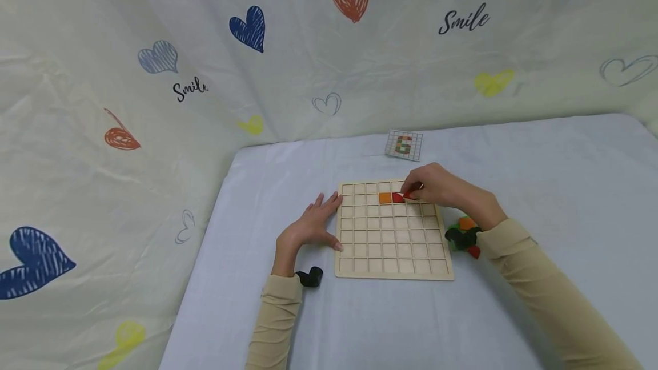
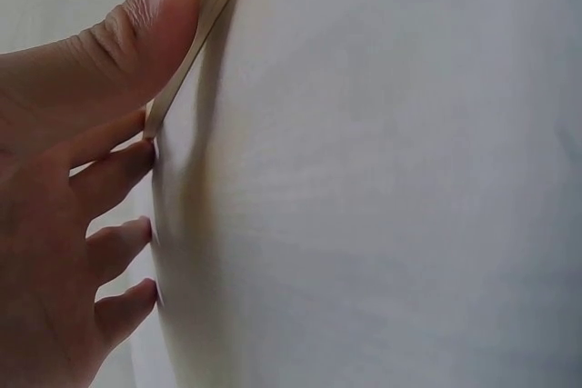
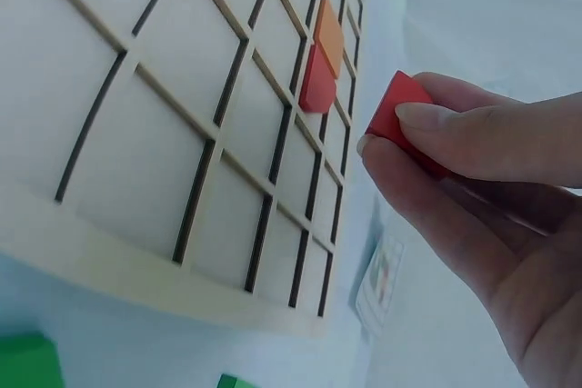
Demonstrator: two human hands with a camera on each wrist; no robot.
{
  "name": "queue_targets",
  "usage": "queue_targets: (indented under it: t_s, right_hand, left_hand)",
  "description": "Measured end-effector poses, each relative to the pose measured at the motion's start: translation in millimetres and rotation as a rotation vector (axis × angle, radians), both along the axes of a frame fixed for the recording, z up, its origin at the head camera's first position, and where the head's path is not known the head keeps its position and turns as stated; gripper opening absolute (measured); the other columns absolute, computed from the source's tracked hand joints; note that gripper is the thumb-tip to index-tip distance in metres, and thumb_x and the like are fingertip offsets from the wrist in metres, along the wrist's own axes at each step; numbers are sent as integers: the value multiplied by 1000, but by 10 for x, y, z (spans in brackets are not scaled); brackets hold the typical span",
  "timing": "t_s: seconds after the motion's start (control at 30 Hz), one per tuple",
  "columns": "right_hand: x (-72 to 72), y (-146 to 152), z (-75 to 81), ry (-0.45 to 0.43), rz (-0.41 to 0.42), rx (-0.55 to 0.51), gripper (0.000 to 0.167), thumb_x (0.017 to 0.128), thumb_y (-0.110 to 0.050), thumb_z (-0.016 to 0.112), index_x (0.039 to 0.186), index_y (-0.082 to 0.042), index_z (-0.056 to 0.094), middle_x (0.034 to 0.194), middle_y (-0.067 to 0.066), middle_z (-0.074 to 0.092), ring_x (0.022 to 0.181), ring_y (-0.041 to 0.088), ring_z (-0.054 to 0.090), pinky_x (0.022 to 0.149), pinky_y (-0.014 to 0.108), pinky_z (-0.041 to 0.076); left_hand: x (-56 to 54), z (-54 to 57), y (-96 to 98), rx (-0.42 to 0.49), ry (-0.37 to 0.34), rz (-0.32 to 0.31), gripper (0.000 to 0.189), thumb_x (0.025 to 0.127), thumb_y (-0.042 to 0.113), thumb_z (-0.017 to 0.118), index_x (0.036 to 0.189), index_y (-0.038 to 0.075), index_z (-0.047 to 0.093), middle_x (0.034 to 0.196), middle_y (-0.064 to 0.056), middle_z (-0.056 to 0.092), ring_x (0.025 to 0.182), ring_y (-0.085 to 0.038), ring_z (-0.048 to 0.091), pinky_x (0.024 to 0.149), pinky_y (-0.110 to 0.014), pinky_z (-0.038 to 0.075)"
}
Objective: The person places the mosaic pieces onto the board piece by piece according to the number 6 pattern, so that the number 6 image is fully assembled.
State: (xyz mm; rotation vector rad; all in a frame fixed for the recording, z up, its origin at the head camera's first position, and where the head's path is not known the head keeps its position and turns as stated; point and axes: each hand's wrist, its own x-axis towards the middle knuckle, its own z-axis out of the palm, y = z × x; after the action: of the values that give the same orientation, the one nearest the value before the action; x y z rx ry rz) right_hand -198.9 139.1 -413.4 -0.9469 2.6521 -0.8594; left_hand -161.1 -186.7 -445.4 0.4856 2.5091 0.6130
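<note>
Right hand (image 1: 438, 186) pinching a red block (image 3: 389, 111) over the board (image 1: 381, 237), left hand (image 1: 313, 224) splayed against the board's edge

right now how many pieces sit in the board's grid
2: an orange piece and, beside it, a red piece, both toward the far edge of the board. The right hand covers cells in the head view, but the right wrist view shows none there.

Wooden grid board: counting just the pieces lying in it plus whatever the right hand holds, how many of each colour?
Orange: 1 (orange square in the grid board)
Red: 2 (placed red piece; held red piece in the right hand)
Total: 3
</note>
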Motion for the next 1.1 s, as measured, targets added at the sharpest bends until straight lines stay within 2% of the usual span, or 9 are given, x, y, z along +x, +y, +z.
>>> queue_targets:
  t_s: [0.33,0.57,0.83,1.1]
  right_hand:
    - [-131,-256,-43,7,66,-11,16,88,10,68,96,-1,78,92,9,76,83,23,70,77,43,59]
    - [-204,-428,-85,6,97,-16,18,91,9,66,100,1,79,99,13,77,91,30,72,80,43,61]
    - [-270,-607,-119,-16,116,-31,15,93,4,68,103,1,79,100,13,78,93,30,72,84,44,60]
    - [-323,-684,-222,-7,111,18,13,92,4,71,99,0,80,98,14,77,90,30,72,81,41,61]
  left_hand:
    - [-20,-40,-31,1,3,7,121,73,27,95,166,15,19,174,-1,8,161,-30,-5,131,-50,4]
    - [-16,-32,-47,-4,-2,7,121,73,28,95,166,16,18,174,0,8,161,-29,-5,131,-49,3]
    - [-31,-23,-42,2,-1,0,121,74,29,94,166,15,18,174,0,8,161,-30,-5,131,-50,4]
    - [-33,-48,-43,0,4,-7,120,74,31,94,166,17,18,174,2,8,161,-28,-5,131,-48,3]
